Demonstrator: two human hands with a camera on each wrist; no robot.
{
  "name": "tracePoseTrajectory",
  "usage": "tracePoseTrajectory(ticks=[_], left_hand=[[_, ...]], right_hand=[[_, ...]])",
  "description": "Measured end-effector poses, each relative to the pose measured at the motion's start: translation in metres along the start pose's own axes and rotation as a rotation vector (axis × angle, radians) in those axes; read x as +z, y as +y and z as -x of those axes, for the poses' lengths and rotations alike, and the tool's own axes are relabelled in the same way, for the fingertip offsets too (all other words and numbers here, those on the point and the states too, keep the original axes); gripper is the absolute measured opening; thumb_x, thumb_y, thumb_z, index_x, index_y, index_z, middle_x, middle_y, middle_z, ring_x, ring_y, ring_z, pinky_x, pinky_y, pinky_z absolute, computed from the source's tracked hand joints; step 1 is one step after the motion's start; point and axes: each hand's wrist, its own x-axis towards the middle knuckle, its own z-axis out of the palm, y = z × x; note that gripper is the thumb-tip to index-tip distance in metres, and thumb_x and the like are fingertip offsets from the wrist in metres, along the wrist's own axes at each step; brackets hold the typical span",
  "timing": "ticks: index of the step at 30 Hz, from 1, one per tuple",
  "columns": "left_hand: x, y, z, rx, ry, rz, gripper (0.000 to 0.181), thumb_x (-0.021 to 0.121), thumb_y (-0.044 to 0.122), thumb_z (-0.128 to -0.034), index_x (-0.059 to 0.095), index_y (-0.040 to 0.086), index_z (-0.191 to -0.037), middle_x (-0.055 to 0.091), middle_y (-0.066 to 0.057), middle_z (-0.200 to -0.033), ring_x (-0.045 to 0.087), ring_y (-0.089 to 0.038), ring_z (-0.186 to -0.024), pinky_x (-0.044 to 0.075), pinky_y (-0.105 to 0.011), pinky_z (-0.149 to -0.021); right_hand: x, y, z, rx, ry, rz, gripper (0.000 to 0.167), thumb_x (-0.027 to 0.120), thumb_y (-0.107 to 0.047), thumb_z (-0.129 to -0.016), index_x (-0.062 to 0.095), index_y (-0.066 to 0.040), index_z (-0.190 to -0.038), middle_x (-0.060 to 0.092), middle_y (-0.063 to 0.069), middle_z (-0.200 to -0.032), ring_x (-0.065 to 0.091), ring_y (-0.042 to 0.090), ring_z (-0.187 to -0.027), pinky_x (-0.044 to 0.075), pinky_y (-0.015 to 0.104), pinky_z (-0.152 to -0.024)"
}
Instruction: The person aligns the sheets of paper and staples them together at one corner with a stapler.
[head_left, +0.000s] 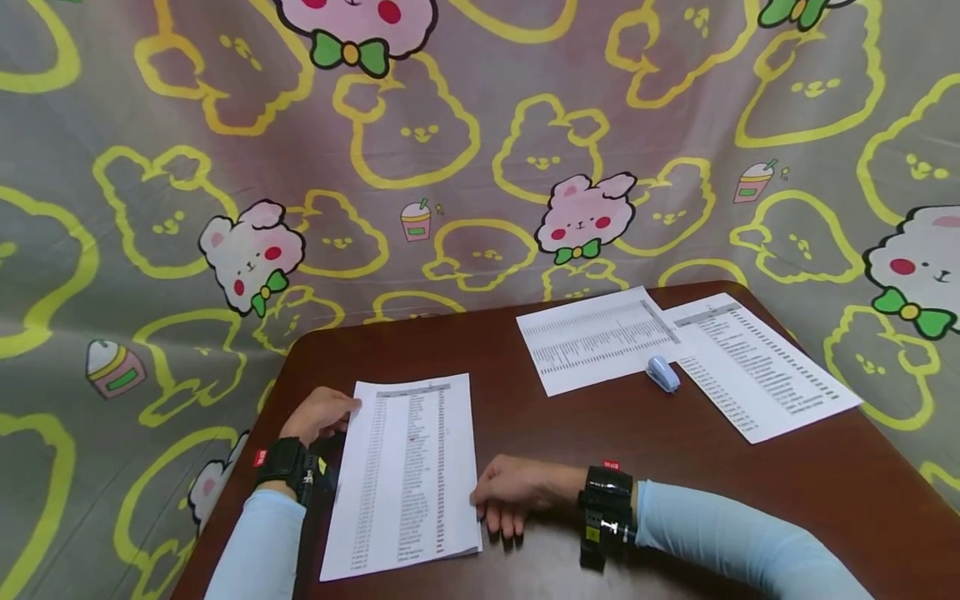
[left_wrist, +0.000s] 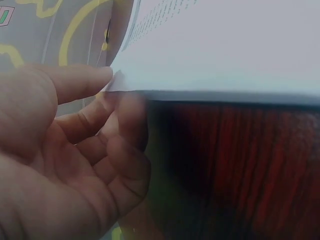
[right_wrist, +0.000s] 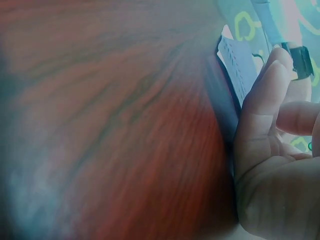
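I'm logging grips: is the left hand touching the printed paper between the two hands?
Touching. The left wrist view shows it: the left hand pinches the printed paper at a corner, between thumb and fingers.

Near sheet (head_left: 393, 500): columns of small print under a grey header band — too fine to read; blurred in the left wrist view as well.
Far sheet (head_left: 592, 337): rows of print turned sideways, grey band along the right edge, unreadable.
Right sheet (head_left: 765, 367): columns under a grey header, likewise unreadable.
Left tag (head_left: 260, 457): red, by the left wrist strap (head_left: 281, 461), pale marks illegible.
Right tag (head_left: 611, 465): red, on the right wrist strap (head_left: 607, 492) — white lettering, too small to make out.
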Motion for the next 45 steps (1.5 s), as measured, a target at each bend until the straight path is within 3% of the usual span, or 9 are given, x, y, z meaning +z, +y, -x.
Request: tracePoseTrajectory(ticks=[9,22,30,38,45], left_hand=[[-0.006,-0.001,0.005,-0.006,0.108,0.007,0.034,0.056,0.021,-0.098,0.062,-0.01,-0.112,0.065,-0.013,-0.081,0.06,-0.021,-0.069,0.047,-0.024,-0.054],[0.002,0.007,0.009,-0.074,0.092,-0.033,0.033,0.058,0.024,-0.0962,0.064,-0.007,-0.108,0.069,-0.013,-0.081,0.066,-0.02,-0.067,0.049,-0.023,-0.052],[0.009,0.002,0.014,-0.042,0.084,0.032,0.032,0.056,0.02,-0.0977,0.061,-0.008,-0.112,0.067,-0.014,-0.082,0.066,-0.02,-0.063,0.049,-0.023,-0.051],[0.019,-0.005,0.019,-0.042,0.085,0.073,0.034,0.053,0.02,-0.0991,0.058,-0.008,-0.115,0.065,-0.014,-0.082,0.066,-0.019,-0.062,0.051,-0.024,-0.053],[0.02,0.003,0.027,-0.005,0.143,-0.08,0.034,0.052,0.027,-0.0995,0.063,-0.004,-0.106,0.063,-0.015,-0.085,0.06,-0.023,-0.07,0.046,-0.026,-0.055]], right_hand=[[-0.007,-0.004,0.002,-0.025,0.033,0.046,0.025,0.056,-0.016,-0.094,0.067,-0.001,-0.077,0.062,0.005,-0.057,0.056,0.01,-0.039,0.045,0.023,-0.037],[-0.013,-0.003,-0.001,-0.037,0.035,0.087,0.025,0.057,-0.017,-0.095,0.068,-0.001,-0.08,0.065,0.007,-0.06,0.058,0.011,-0.041,0.047,0.024,-0.039],[-0.021,-0.006,-0.008,-0.04,0.114,0.125,0.024,0.056,-0.016,-0.094,0.069,-0.001,-0.079,0.066,0.009,-0.061,0.058,0.012,-0.041,0.047,0.025,-0.039],[-0.026,-0.002,-0.009,-0.032,0.123,0.104,0.023,0.056,-0.015,-0.095,0.068,0.0,-0.081,0.066,0.009,-0.061,0.059,0.013,-0.042,0.048,0.025,-0.04],[-0.033,-0.007,-0.003,-0.042,0.129,0.134,0.024,0.057,-0.017,-0.096,0.069,0.0,-0.084,0.065,0.008,-0.062,0.059,0.014,-0.043,0.049,0.025,-0.042]])
